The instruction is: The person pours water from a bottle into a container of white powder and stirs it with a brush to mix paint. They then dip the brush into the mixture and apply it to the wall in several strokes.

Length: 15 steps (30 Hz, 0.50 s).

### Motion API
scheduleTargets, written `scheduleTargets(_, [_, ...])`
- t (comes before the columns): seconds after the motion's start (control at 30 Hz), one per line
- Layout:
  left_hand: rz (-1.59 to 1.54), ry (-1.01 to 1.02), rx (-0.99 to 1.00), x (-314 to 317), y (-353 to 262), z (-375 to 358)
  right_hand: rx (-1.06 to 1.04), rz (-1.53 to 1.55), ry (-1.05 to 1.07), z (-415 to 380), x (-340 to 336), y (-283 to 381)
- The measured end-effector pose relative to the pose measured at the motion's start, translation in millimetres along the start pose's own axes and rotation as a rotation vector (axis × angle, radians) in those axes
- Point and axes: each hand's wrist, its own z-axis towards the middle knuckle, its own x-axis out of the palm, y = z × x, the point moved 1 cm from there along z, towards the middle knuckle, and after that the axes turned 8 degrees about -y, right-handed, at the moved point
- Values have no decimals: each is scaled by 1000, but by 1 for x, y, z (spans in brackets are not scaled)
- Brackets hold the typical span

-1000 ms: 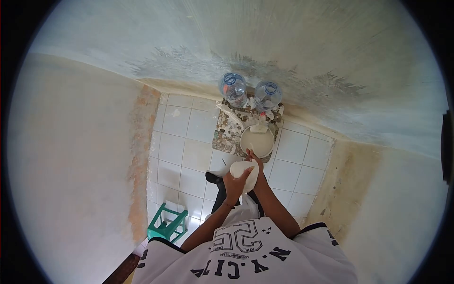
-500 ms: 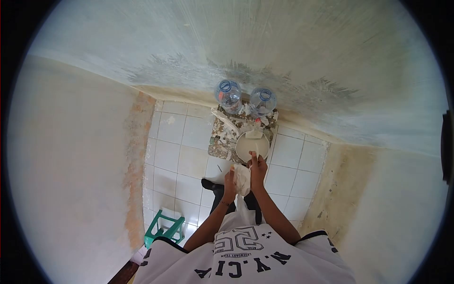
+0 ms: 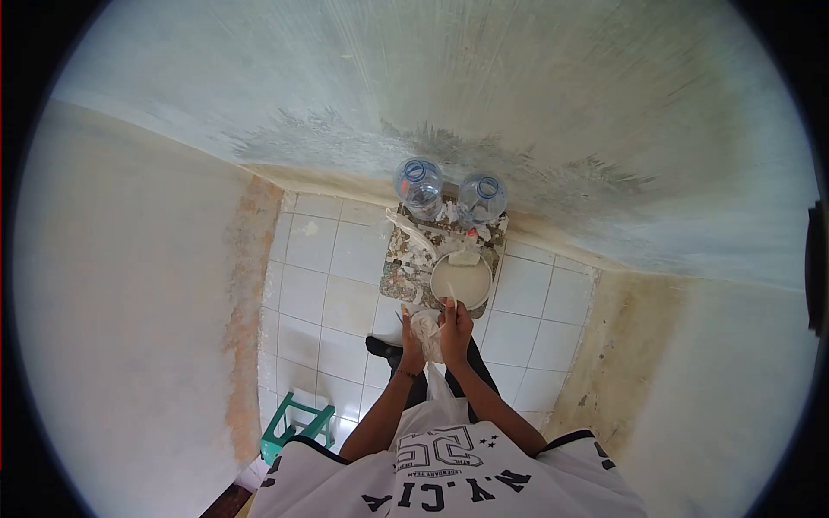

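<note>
From L: our L hand has straight fingers, laid along L side of white bag. We've got it btwn both hands. Our R hand is curled, pinching thin pale strip, just nr side of tub w/ off-white mix.

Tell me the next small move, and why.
Probably ease the pale bag forward over the bowl: it sits between the left hand and the right hand, just short of the bowl's near rim, while the flat tool lies at the far side, out of the way.
</note>
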Motion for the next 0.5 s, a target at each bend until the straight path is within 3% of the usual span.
scheduleTargets(0.03, [-13, 90, -43, -11, 0, 9, -14, 5, 19, 0, 5, 0])
scheduleTargets(0.13, [-3, -43, 41, 30, -36, -1, -101, -57, 80, 1, 25, 7])
scheduleTargets(0.17, [11, 17, 62, 43, -51, -9, -146, -28, 101, 6, 32, 1])
scheduleTargets(0.4, [217, 32, 275, 35, -111, 76, -415, -185, 184, 45, 77, -13])
scheduleTargets(0.5, [346, 128, 275, 45, -134, 102, -547, -351, 160, 60, 89, -12])
